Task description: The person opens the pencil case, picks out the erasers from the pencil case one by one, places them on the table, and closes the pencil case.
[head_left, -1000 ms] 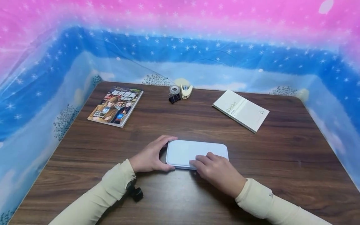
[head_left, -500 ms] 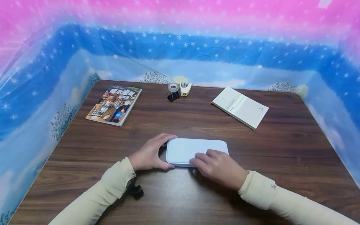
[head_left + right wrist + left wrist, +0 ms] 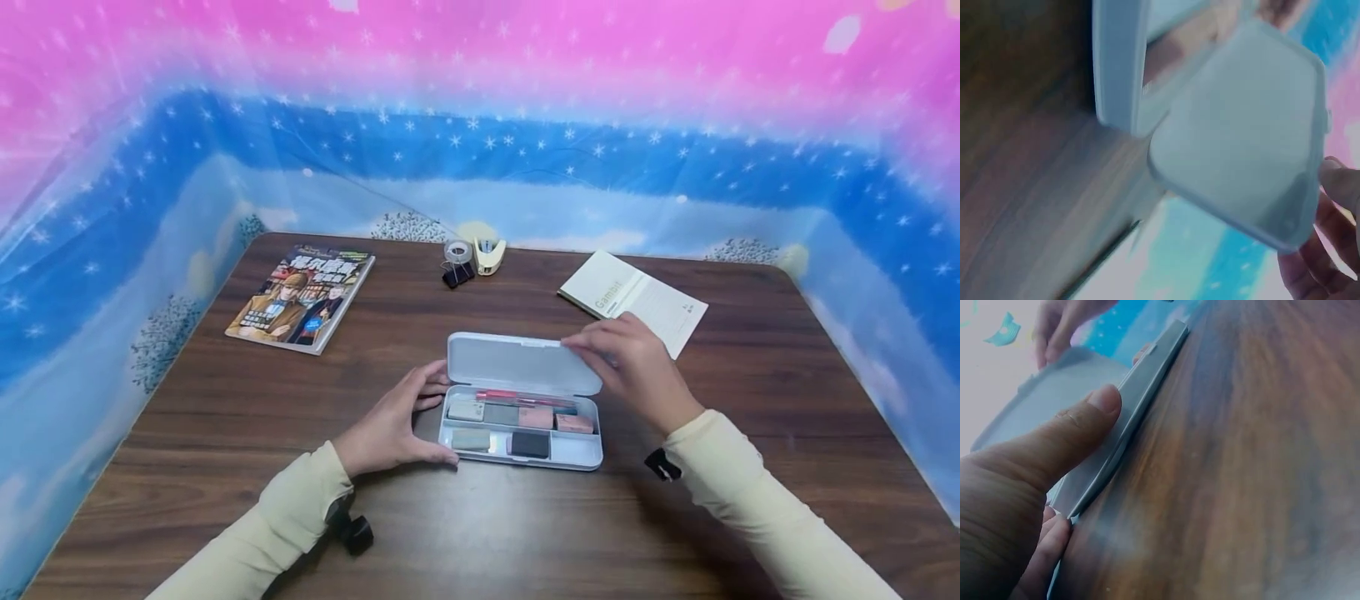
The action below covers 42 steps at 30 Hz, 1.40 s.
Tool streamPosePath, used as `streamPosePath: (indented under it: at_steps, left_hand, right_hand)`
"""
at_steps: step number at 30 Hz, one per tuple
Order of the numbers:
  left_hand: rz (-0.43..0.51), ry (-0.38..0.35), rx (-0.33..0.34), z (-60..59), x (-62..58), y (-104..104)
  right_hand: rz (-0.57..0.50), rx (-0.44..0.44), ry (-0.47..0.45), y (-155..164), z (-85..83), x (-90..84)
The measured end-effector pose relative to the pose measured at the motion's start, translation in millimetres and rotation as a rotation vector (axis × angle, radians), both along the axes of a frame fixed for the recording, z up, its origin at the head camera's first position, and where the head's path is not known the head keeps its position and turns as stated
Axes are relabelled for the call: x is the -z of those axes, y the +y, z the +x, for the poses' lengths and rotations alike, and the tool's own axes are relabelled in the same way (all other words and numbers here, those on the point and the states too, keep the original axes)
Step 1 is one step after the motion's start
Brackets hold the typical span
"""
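Note:
A white pencil case [image 3: 576, 451] lies on the table with its lid [image 3: 510, 363] raised on the far side. My left hand [image 3: 390, 425] grips the case's left end, thumb at the front and fingers behind. My right hand [image 3: 647, 371] pinches the lid's upper edge near its right corner, as the right wrist view also shows. Inside, a red pen-like stick [image 3: 497, 396] lies along the back. Several small blocks that look like erasers sit in the compartments, among them a pink block [image 3: 536, 417] and a black block [image 3: 529, 444].
A comic-style book [image 3: 300, 300] lies at the back left. Beyond the case are a tape roll [image 3: 457, 251], a black binder clip [image 3: 457, 275] and a cream stapler-like tool [image 3: 489, 257]. A pale notebook [image 3: 660, 304] lies at the back right, partly behind my right hand.
The lid has swung up and back, showing the case's contents. My right hand has moved from the case's front edge up and away with the lid. My left hand keeps its hold.

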<state>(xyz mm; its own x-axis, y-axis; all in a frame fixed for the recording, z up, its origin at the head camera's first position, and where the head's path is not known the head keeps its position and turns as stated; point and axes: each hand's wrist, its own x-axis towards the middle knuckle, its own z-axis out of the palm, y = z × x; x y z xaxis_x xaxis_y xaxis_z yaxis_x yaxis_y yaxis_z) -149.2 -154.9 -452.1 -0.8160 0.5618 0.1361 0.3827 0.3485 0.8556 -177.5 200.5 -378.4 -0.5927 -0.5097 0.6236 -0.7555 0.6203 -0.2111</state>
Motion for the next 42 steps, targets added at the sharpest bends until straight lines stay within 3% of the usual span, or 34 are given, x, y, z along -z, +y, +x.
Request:
streamPosePath:
  at_steps: [4, 10, 15, 23, 27, 32, 35, 39, 42]
  left_hand:
    - [0.012, -0.01, -0.012, 1.8, 0.4, -3]
    - [-0.017, -0.005, 0.003, 0.3, 1.1, -2]
    - [-0.017, -0.015, 0.023, -0.9, 2.6, -2]
    - [-0.026, -0.052, 0.028, -1.6, 0.9, -1]
    - [-0.02, -0.053, 0.023, -1.1, -0.3, -1]
    - [-0.013, -0.049, 0.025, -0.7, 0.4, 0]
    - [-0.015, -0.044, 0.026, -0.7, -0.3, 1]
    - [-0.02, -0.035, 0.025, -0.6, -0.4, 0]
    - [-0.023, -0.03, 0.024, -0.8, 0.8, 0]
  right_hand:
    - [-0.128, 0.086, -0.256, 9, -23.4, 10.2]
    - [-0.365, 0.145, -0.688, 23, -50.9, 33.4]
    - [-0.422, 0.179, -0.878, 27, -65.0, 49.9]
    - [-0.368, 0.195, -0.913, 29, -69.6, 57.4]
    - [-0.377, 0.201, -0.86, 28, -64.5, 47.2]
    - [-0.474, 0.203, -0.724, 28, -33.4, 21.9]
    - [-0.484, 0.152, -0.723, 29, -5.0, 15.1]
    - [-0.302, 0.095, -0.725, 32, 24.9, 24.1]
    - [-0.143, 0.104, -0.697, 34, 35.0, 35.0]
